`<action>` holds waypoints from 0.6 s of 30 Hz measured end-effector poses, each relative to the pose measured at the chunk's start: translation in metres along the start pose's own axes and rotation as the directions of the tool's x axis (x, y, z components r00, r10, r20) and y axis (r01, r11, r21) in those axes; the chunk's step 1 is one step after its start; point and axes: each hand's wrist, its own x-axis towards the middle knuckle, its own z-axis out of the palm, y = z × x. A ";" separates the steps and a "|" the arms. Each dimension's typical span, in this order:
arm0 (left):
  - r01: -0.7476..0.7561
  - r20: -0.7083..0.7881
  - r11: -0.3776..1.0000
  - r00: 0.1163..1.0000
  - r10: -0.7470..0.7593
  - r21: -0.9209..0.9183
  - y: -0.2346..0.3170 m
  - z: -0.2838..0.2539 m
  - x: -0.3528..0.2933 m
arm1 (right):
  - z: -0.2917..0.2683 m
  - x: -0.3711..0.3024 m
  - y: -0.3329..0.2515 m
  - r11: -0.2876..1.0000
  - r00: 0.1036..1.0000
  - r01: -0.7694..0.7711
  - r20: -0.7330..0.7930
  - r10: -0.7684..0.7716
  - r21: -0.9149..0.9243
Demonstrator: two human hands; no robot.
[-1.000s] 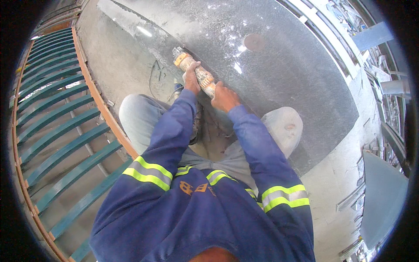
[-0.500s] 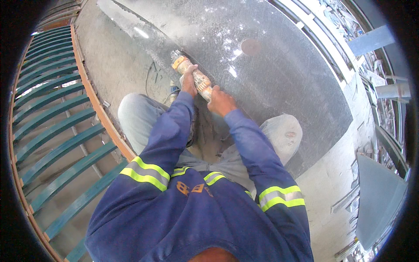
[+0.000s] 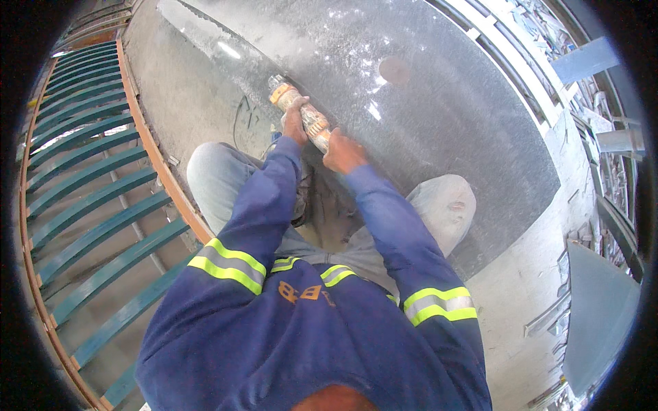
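A dust-coated yellow and grey angle grinder (image 3: 314, 124) is in both my hands, its metal head pointing up and to the left at the long edge of a dark grey slab (image 3: 452, 144). My left hand (image 3: 294, 122) wraps round the front of the grinder's body, just behind the yellow collar. Farther back, my right hand (image 3: 345, 152) closes round the rear end. Pale dust (image 3: 205, 38) lies along the slab's edge beyond the tool. Whether the disc touches the slab is hidden by the head and the dust.
To the left lies a frame of curved-looking green slats (image 3: 103, 195) with an orange-brown rail (image 3: 154, 161). A thin cable (image 3: 236, 123) loops on the floor near my left knee. White rails (image 3: 510, 58), metal offcuts (image 3: 548, 318) and a grey panel (image 3: 600, 312) stand to the right.
The view has shifted slightly. Both hands keep their hold on the grinder, which stays at nearly the same place along the slab's edge.
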 end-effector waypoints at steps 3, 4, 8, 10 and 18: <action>-0.046 0.072 0.999 0.996 0.047 -0.019 -0.002 -0.010 0.003 | -0.002 -0.006 -0.004 1.000 1.000 -0.008 0.010 0.008 -0.021; -0.044 0.074 0.999 0.996 0.045 -0.020 -0.003 -0.009 0.004 | -0.001 -0.006 -0.003 0.999 1.000 -0.009 0.001 0.009 -0.035; -0.041 0.056 0.999 0.998 0.042 -0.016 -0.008 -0.005 -0.002 | 0.007 -0.008 0.004 0.999 0.999 0.002 -0.055 -0.004 -0.044; -0.046 0.054 0.999 0.997 0.046 -0.003 -0.005 0.000 -0.003 | 0.007 -0.005 0.006 0.999 0.998 0.013 -0.064 -0.017 -0.050; 0.006 0.049 0.998 0.999 -0.009 0.059 0.009 -0.004 0.007 | 0.014 0.015 -0.001 0.998 0.991 0.059 -0.114 -0.063 -0.039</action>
